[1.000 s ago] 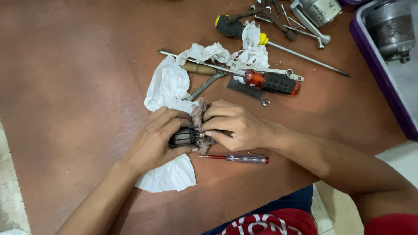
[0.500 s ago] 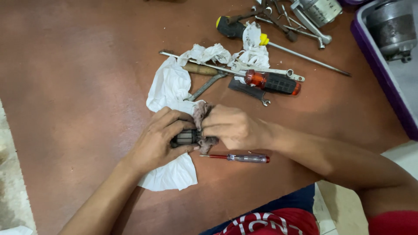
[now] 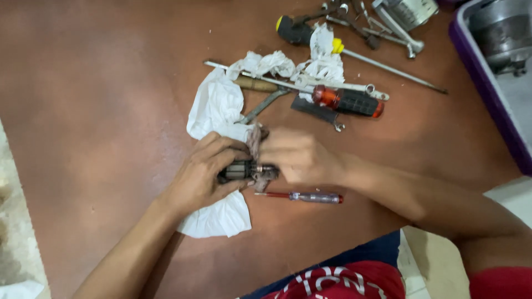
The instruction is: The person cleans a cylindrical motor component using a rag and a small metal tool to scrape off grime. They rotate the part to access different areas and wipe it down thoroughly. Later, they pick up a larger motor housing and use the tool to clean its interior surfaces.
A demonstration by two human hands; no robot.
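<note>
Gripping a small dark motor part (image 3: 243, 169) in our left hand (image 3: 204, 174) over a white cloth (image 3: 217, 111) on the brown table (image 3: 100, 94), we pinch a grimy rag (image 3: 258, 145) against it with our right hand (image 3: 296, 158), a red-tipped screwdriver (image 3: 302, 196) just beside.

Tools and rags on the bench, counted

Two hands: the left hand (image 3: 202, 174) and the right hand (image 3: 296, 158), closed together on one dark motor part (image 3: 241, 170) near the bench's (image 3: 100, 94) front edge; one small clear-handled screwdriver (image 3: 303, 196) just beside them; one red-and-black screwdriver (image 3: 348, 101), one wooden-handled tool (image 3: 255, 84) and one long thin rod with a yellow end (image 3: 388, 67) toward the far edge; two white cloths, a large one (image 3: 217, 105) and a crumpled one (image 3: 321, 63); one purple tray (image 3: 482, 77) at the far right corner; the small metal tools in the far pile are too tangled to count
</note>
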